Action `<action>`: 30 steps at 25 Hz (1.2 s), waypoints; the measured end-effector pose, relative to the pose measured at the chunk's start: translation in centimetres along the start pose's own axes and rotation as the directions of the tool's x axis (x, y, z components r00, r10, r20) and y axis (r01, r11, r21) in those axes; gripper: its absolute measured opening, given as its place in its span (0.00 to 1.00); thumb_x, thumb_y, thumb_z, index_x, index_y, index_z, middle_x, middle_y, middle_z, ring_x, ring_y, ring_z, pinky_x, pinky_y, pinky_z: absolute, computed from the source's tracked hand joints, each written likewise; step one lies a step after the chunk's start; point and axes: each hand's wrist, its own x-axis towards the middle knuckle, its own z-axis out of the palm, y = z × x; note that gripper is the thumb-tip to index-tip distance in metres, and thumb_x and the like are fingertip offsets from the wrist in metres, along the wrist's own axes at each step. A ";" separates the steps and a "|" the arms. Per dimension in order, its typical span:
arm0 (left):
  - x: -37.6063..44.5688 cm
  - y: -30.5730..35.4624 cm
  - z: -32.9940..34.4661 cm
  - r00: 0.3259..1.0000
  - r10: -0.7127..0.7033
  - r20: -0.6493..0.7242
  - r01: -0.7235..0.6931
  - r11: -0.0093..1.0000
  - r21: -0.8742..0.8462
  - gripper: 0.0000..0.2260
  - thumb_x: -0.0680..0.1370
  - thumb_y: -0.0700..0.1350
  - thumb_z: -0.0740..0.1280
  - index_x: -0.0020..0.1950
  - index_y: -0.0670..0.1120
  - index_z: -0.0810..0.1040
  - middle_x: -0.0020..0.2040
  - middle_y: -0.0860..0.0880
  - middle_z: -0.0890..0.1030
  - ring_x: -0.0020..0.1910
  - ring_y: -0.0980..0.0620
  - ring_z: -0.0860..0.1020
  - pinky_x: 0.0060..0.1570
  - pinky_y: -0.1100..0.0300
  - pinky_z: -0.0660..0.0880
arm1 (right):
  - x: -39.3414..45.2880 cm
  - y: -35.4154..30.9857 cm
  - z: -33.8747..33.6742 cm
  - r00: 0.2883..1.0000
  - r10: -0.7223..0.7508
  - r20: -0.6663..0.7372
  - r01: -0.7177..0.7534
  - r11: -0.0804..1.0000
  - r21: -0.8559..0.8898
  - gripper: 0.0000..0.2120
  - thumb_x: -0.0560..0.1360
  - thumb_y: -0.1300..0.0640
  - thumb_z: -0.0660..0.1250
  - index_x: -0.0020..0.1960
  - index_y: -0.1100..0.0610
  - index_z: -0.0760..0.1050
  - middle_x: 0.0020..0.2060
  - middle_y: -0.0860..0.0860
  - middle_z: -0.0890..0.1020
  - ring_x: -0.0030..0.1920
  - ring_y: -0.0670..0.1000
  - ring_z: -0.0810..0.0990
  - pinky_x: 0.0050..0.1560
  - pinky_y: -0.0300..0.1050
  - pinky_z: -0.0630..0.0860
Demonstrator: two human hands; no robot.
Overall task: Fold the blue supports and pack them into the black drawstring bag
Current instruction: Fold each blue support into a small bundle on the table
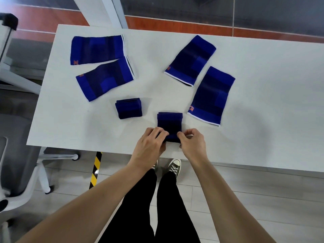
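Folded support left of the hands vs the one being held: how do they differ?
The folded support on the left lies free on the table, untouched; the held support has its near edge pinched by the left hand and right hand. The left one sits wider than deep, slightly farther from the table's near edge; the held one runs longer front to back. Both are dark blue, folded small.

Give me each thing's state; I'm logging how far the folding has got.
Support in the hands: folded small, near edge pinched.
Left hand: closed on that support.
Right hand: closed on that support.
Folded support: folded, lying free.
Two left supports: flat, unfolded.
Two right supports: flat, unfolded.
Drawstring bag: not in view.
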 end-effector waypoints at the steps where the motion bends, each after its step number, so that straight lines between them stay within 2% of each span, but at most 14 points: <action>1: 0.0 0.0 0.0 1.000 0.003 0.005 -0.003 1.000 0.010 0.16 0.73 0.39 0.72 0.60 0.44 0.79 0.56 0.47 0.79 0.53 0.45 0.74 0.50 0.53 0.78 | 0.1 0.2 -0.1 1.000 -0.005 0.005 0.005 1.000 -0.006 0.06 0.76 0.49 0.69 0.47 0.52 0.75 0.41 0.49 0.84 0.42 0.53 0.84 0.37 0.42 0.73; 6: -0.1 0.0 -0.1 1.000 0.001 0.014 -0.002 0.999 0.041 0.16 0.73 0.38 0.70 0.61 0.44 0.78 0.57 0.47 0.79 0.53 0.44 0.75 0.50 0.52 0.78 | 0.0 0.9 0.0 0.998 -0.039 0.044 0.041 0.998 -0.041 0.05 0.76 0.50 0.69 0.48 0.51 0.77 0.42 0.48 0.84 0.43 0.51 0.84 0.41 0.43 0.78; 8: -0.1 0.0 -0.4 1.000 -0.005 -0.003 0.005 1.000 0.022 0.13 0.75 0.39 0.68 0.59 0.44 0.78 0.54 0.48 0.80 0.51 0.45 0.75 0.48 0.52 0.78 | -0.4 1.2 -0.5 0.974 -0.224 -0.022 0.219 0.965 -0.144 0.04 0.77 0.57 0.67 0.52 0.52 0.76 0.44 0.46 0.83 0.44 0.49 0.81 0.42 0.40 0.75; 9: -0.1 0.0 -0.6 1.000 -0.004 -0.005 0.004 1.000 0.012 0.12 0.76 0.39 0.67 0.59 0.44 0.77 0.53 0.48 0.81 0.51 0.46 0.76 0.49 0.52 0.78 | -0.4 1.5 -0.8 0.909 -0.415 -0.039 0.392 0.883 -0.258 0.10 0.76 0.62 0.66 0.55 0.52 0.76 0.47 0.46 0.82 0.46 0.49 0.79 0.46 0.42 0.74; 10: 0.0 -0.1 -0.9 1.000 0.003 -0.003 -0.003 1.000 0.007 0.12 0.77 0.40 0.66 0.60 0.44 0.77 0.52 0.48 0.81 0.51 0.46 0.76 0.50 0.52 0.77 | -0.3 2.1 -1.2 0.808 -0.590 0.011 0.547 0.743 -0.386 0.16 0.74 0.65 0.66 0.59 0.52 0.75 0.51 0.46 0.81 0.49 0.49 0.77 0.50 0.44 0.73; 11: 0.1 -0.2 -1.1 1.000 0.014 0.003 -0.014 1.000 0.006 0.11 0.78 0.41 0.65 0.60 0.44 0.76 0.52 0.48 0.81 0.52 0.46 0.76 0.52 0.52 0.77 | -0.2 2.5 -1.4 0.715 -0.692 0.102 0.647 0.599 -0.471 0.20 0.72 0.65 0.68 0.62 0.51 0.75 0.54 0.45 0.81 0.52 0.49 0.76 0.54 0.46 0.70; 12: 0.1 -0.4 -1.2 1.000 0.024 0.012 -0.024 1.000 0.006 0.11 0.79 0.42 0.64 0.61 0.44 0.76 0.53 0.48 0.81 0.52 0.46 0.76 0.53 0.52 0.76 | -0.2 2.8 -1.4 0.669 -0.722 0.178 0.692 0.517 -0.503 0.22 0.72 0.63 0.70 0.65 0.51 0.75 0.55 0.44 0.81 0.55 0.49 0.75 0.57 0.46 0.68; 13: 0.2 -0.5 -1.4 0.999 0.029 0.024 -0.029 1.000 0.003 0.11 0.80 0.43 0.63 0.61 0.44 0.76 0.53 0.47 0.80 0.52 0.46 0.77 0.54 0.52 0.76 | -0.2 2.9 -1.3 0.673 -0.707 0.217 0.698 0.511 -0.502 0.21 0.73 0.60 0.71 0.66 0.50 0.75 0.54 0.44 0.81 0.56 0.48 0.74 0.58 0.46 0.67; 16: 0.4 -0.6 -2.1 0.998 -0.014 0.063 0.018 0.997 -0.070 0.11 0.81 0.44 0.63 0.63 0.46 0.74 0.53 0.48 0.79 0.48 0.47 0.78 0.50 0.53 0.75 | 0.3 2.7 -0.7 0.712 -0.677 0.188 0.676 0.587 -0.446 0.14 0.78 0.54 0.69 0.63 0.49 0.76 0.49 0.44 0.83 0.54 0.49 0.77 0.57 0.48 0.68; 19: 1.4 -0.8 -2.9 0.982 -0.170 0.079 0.183 0.962 -0.201 0.13 0.81 0.47 0.65 0.64 0.48 0.71 0.55 0.50 0.76 0.43 0.48 0.79 0.43 0.53 0.77 | 0.8 1.9 -0.2 0.773 -0.617 0.144 0.622 0.694 -0.363 0.12 0.78 0.53 0.68 0.61 0.48 0.74 0.47 0.43 0.83 0.52 0.47 0.79 0.58 0.47 0.69; 22: 2.3 -1.0 -2.7 0.976 -0.212 0.042 0.216 0.953 -0.211 0.12 0.81 0.48 0.65 0.64 0.49 0.72 0.56 0.51 0.74 0.41 0.49 0.79 0.42 0.53 0.78 | 1.2 1.1 0.2 0.814 -0.570 0.107 0.575 0.767 -0.286 0.14 0.79 0.53 0.68 0.62 0.46 0.70 0.46 0.44 0.84 0.47 0.46 0.82 0.57 0.51 0.73; 24: 2.7 -1.1 -2.3 0.977 -0.212 0.006 0.208 0.954 -0.216 0.10 0.82 0.47 0.64 0.62 0.48 0.74 0.56 0.50 0.73 0.40 0.50 0.79 0.40 0.53 0.79 | 1.4 0.7 0.6 0.794 -0.596 0.123 0.597 0.723 -0.349 0.15 0.80 0.53 0.66 0.65 0.45 0.68 0.43 0.46 0.84 0.44 0.49 0.81 0.54 0.51 0.74; 27: 2.8 -1.3 -1.5 0.976 -0.218 -0.022 0.209 0.956 -0.206 0.10 0.82 0.46 0.63 0.62 0.45 0.76 0.59 0.48 0.72 0.43 0.50 0.78 0.41 0.53 0.79 | 1.8 0.3 1.2 0.694 -0.708 0.127 0.653 0.547 -0.523 0.10 0.82 0.54 0.63 0.62 0.50 0.72 0.42 0.49 0.83 0.44 0.53 0.80 0.48 0.52 0.71; 30: 2.8 -1.8 -0.6 0.980 -0.188 -0.069 0.181 0.979 -0.098 0.09 0.82 0.46 0.63 0.61 0.45 0.77 0.61 0.48 0.76 0.50 0.47 0.76 0.44 0.52 0.78 | 2.1 0.1 2.0 0.694 -0.712 0.111 0.614 0.504 -0.608 0.08 0.82 0.53 0.63 0.60 0.50 0.75 0.42 0.49 0.82 0.46 0.55 0.79 0.48 0.52 0.69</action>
